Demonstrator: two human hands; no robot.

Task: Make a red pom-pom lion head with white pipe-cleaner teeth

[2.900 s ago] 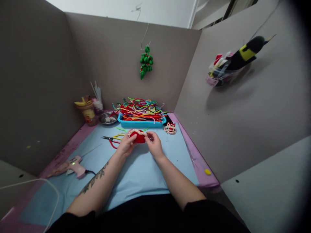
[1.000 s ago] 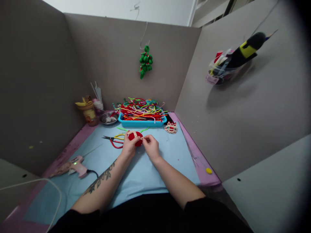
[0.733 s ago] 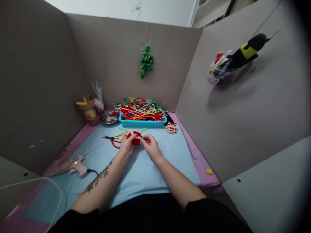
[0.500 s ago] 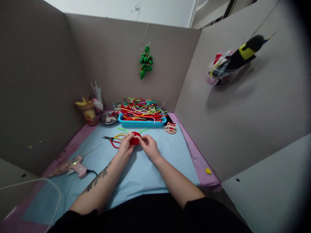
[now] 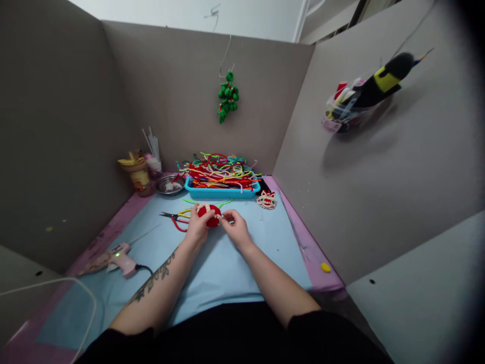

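Observation:
My left hand (image 5: 198, 226) grips a red fuzzy disc (image 5: 214, 221) by its left side, thumb lying across the front. A cream twisted trim, like pipe cleaner, runs along part of the disc. At its right edge, the fingertips of my right hand (image 5: 235, 228) pinch the end of the cream trim. Just left of the disc lie scissors (image 5: 175, 217) with yellow and red handles, blades pointing left. Green pipe cleaners (image 5: 226, 202) stick out on the cloth behind the disc.
A blue tray (image 5: 223, 193) heaped with coloured pipe cleaners stands at the back. Beside it are a metal dish (image 5: 170, 185) and a cup (image 5: 140, 177). A lion-like face piece (image 5: 267, 200) lies right. A pink glue gun (image 5: 123, 259) with its cord rests left.
The red disc has turned in my hands, so its cream trim now shows at the top left and right edge. My left thumb has shifted across its front.

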